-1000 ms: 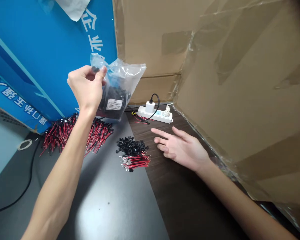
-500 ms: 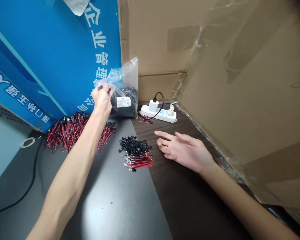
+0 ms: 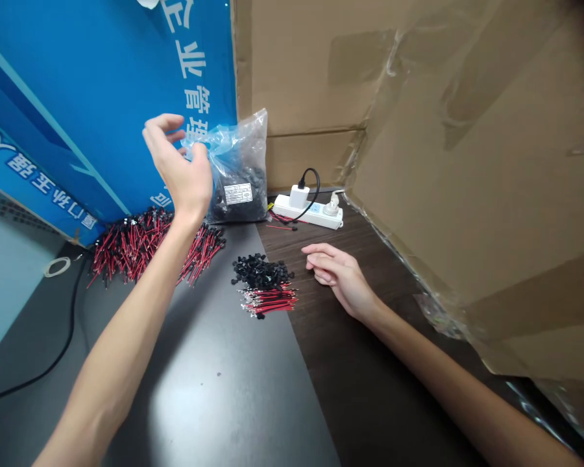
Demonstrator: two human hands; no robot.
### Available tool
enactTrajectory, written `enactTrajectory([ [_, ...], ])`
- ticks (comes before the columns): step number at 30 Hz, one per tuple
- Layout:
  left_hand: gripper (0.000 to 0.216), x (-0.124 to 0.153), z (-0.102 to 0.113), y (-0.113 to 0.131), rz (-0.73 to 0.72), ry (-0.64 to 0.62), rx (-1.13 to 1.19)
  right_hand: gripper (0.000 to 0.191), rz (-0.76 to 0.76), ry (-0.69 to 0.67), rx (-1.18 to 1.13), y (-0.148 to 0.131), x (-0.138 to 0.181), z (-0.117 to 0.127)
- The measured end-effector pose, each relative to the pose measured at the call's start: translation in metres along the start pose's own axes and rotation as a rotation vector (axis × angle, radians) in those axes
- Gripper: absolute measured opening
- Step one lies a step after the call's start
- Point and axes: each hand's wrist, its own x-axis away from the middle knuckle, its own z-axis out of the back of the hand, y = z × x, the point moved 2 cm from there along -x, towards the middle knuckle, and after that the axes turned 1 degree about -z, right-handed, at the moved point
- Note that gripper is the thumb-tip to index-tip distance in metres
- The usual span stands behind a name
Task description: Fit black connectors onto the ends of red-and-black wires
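My left hand (image 3: 180, 162) is raised beside the mouth of a clear plastic bag (image 3: 253, 139), its fingers and thumb apart and nothing seen in them. Whether the fingertips touch the plastic I cannot tell. The bag stands upright, with dark small parts and a white label (image 3: 237, 193) at its lower half. Over the dark wood surface, my right hand (image 3: 340, 275) hovers with the index finger stretched out and the others loosely curled, holding nothing I can see. Left of it lies a neat bundle of red-and-black wires (image 3: 270, 299) with black connectors (image 3: 263, 271).
A large heap of red-and-black wires (image 3: 131, 250) lies behind my left forearm. A white power strip (image 3: 311, 212) with a plugged charger (image 3: 299, 196) sits by the cardboard wall (image 3: 467, 194). A blue printed panel (image 3: 102, 97) rises at the left, near a black cable (image 3: 71, 324).
My left hand has let go of the bag's upper edge and opened, moving up and left. My right hand has drawn its fingers closer together, slightly up in view.
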Motion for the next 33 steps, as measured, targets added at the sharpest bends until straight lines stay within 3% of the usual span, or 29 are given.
enactTrajectory([
  [3, 0.013, 0.029, -0.001, 0.016, -0.117, -0.008, -0.067, 0.025, 0.109, 0.084, 0.102, 0.007, -0.009, -0.009],
  [4, 0.015, 0.044, -0.001, 0.020, -0.159, -0.067, -0.079, 0.024, 0.141, 0.077, 0.137, 0.007, -0.012, -0.013],
  [7, 0.019, 0.097, 0.003, 0.028, -0.198, -0.312, -0.093, 0.020, 0.288, -0.062, 0.295, 0.003, -0.017, -0.027],
  [11, 0.016, 0.142, 0.017, 0.026, -0.164, -0.397, -0.111, 0.015, 0.661, -0.280, 0.709, -0.007, -0.005, -0.040],
  [14, 0.021, 0.146, 0.021, 0.020, -0.115, -0.448, -0.152, 0.013, 0.824, -0.367, 0.873, -0.007, 0.007, -0.043],
  [17, 0.022, 0.141, 0.020, 0.017, -0.057, -0.462, -0.153, 0.014, 0.888, -0.420, 0.977, -0.004, 0.013, -0.045],
  [24, 0.027, 0.143, 0.017, 0.019, -0.031, -0.579, -0.157, 0.012, 0.903, -0.410, 0.965, 0.000, 0.011, -0.045],
  [33, 0.025, 0.139, 0.017, 0.013, 0.132, -0.590, -0.144, 0.008, 0.837, -0.305, 0.910, -0.001, 0.005, -0.038],
])
